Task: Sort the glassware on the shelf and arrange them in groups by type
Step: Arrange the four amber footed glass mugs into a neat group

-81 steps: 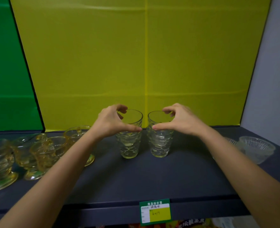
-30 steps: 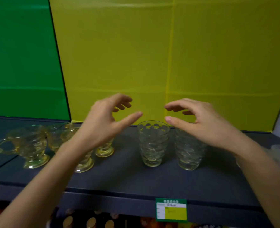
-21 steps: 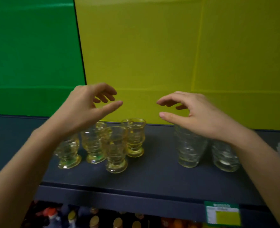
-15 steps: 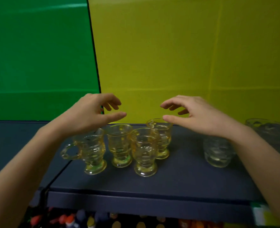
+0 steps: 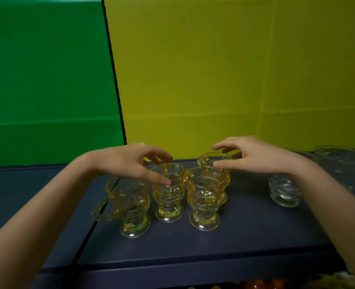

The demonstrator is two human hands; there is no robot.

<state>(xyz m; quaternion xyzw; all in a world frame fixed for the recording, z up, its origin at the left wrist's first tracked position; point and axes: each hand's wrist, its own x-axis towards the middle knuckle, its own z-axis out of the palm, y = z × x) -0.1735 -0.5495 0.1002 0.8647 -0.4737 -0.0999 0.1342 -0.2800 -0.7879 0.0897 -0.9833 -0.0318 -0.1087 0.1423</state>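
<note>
Hands hover spread and empty — left hand over the middle amber footed glass mug, right hand over the rear mug, upright below the fingers.

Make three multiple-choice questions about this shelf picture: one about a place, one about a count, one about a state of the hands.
1. Where does the clear tumbler stand relative to the amber cups?
A. To their right
B. To their left
C. In front of them

2. How many amber footed cups are grouped on the shelf?
A. Two
B. Four
C. Six

3. What is the state of the left hand and right hand?
A. Both lifting a cup clear of the shelf
B. Both open, fingers spread above the cup rims
C. Both flat on the shelf

Answers:
1 A: the tumbler shows under the right forearm, beyond the cups.
2 B: three cups stand in front and one behind, near the right hand.
3 B: every cup foot rests on the shelf and no fingers close round a cup.
</note>
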